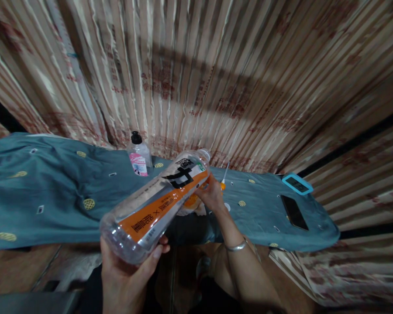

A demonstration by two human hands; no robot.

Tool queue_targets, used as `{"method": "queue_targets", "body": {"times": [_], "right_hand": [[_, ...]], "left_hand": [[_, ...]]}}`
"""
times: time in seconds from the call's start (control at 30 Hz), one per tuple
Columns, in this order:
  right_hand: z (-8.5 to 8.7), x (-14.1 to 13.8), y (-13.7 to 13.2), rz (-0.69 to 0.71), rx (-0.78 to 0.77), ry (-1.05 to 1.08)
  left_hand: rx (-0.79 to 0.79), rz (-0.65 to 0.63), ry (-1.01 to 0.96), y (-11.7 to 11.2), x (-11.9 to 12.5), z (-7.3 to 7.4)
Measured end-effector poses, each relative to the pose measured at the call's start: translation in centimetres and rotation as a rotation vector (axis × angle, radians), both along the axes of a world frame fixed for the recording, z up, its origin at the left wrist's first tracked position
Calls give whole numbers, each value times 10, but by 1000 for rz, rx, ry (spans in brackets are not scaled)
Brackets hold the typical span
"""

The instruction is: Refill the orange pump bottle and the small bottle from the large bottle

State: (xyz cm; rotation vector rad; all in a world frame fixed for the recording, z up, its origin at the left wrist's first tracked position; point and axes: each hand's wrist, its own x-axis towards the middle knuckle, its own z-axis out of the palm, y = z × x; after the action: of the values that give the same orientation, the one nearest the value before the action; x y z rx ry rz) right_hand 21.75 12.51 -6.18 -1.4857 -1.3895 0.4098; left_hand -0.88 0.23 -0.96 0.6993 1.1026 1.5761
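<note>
A large clear plastic bottle point(160, 196) with an orange and grey label is tilted in front of me, its neck up to the right and its base toward me. My left hand point(127, 261) is wrapped around the base from below. My right hand point(212, 194) grips the bottle near its shoulder on the right side, and some of its fingers are hidden behind it. Just behind the bottle lies an orange object point(191, 201) on whitish material, partly covered. A thin pale tube with an orange end point(223, 185) stands right of my right hand.
A small clear bottle point(139, 159) with a black cap and pink label stands at the back of the cloth-covered table point(62, 187). To the right lie a blue-framed digital display point(297, 184) and a black phone point(294, 212). A pleated curtain point(190, 78) hangs close behind.
</note>
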Motion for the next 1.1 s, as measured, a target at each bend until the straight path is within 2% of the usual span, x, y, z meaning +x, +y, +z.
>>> {"method": "queue_targets", "body": {"times": [0.23,1.1], "right_hand": [[-3,2,1,-10,0,0],[0,0,0,13,7,-2]], "left_hand": [[8,31,29,1,1,-2],[-7,27,-4,-2,1,9]]}}
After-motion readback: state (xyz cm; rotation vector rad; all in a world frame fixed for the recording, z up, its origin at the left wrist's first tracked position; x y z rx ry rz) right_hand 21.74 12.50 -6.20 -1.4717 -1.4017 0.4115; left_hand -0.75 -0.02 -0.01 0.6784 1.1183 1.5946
